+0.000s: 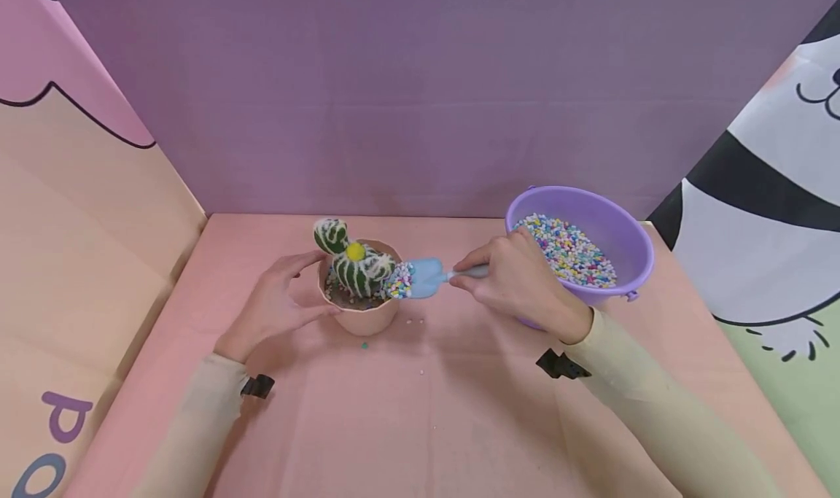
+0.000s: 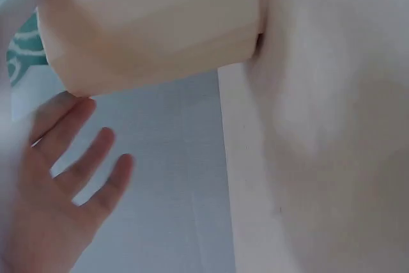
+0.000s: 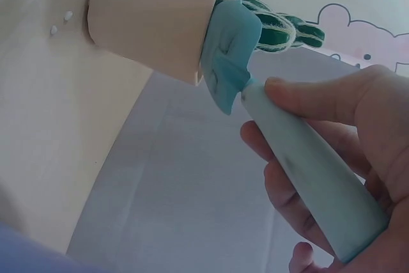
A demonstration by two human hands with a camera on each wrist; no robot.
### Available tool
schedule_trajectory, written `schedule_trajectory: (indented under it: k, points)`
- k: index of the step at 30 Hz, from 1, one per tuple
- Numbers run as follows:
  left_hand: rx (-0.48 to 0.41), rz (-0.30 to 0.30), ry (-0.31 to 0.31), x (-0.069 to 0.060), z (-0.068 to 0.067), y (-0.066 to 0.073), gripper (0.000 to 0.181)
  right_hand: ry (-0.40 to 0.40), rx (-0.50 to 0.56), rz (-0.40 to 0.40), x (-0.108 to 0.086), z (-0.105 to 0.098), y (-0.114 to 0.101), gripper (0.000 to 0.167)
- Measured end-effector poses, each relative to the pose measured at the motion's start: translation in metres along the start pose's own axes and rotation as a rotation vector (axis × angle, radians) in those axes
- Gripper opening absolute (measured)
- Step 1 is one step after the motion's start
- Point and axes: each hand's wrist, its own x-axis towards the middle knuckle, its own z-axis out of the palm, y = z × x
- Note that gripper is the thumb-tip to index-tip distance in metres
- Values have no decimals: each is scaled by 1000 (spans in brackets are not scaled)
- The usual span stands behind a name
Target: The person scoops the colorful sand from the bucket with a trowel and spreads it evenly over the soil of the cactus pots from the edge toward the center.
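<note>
A potted cactus [image 1: 354, 273] with a yellow ball on it stands in a peach pot [image 1: 366, 321]. My left hand [image 1: 275, 305] holds the pot's rim from the left, thumb near the front and index finger toward the back; in the left wrist view the other fingers of this hand [image 2: 70, 183] are spread beside the pot [image 2: 153, 36]. My right hand [image 1: 521, 283] grips the handle of a light blue scoop [image 1: 428, 275]. Colourful beads [image 1: 400, 282] lie at the scoop's front, over the pot's right rim. In the right wrist view, the scoop's blade [image 3: 231, 36] overlaps the rim.
A purple bucket [image 1: 630, 246] partly filled with colourful beads [image 1: 571, 250] stands at the back right, behind my right hand. A small green bead [image 1: 364, 345] and a few white ones [image 1: 421, 321] lie on the pink tabletop [image 1: 367, 425]. A purple wall [image 1: 407, 104] rises behind.
</note>
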Motion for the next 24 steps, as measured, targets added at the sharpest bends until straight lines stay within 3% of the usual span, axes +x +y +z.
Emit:
schedule_trajectory:
  k: [7,11,18,24]
  points:
    - [-156,-41,-188,12,3,-4,102,-4,12,-4,0,-2,0,12]
    - [-209,-60,-231,14,7,-5,101,-15,11,7,0,-3,0,12]
    - [-215,-95,-184,10,10,-3,99,-6,-2,9,0,-2,-1,12]
    - [-180,-112,-94,4,16,4,99,12,-16,7,-1,-1,0,13]
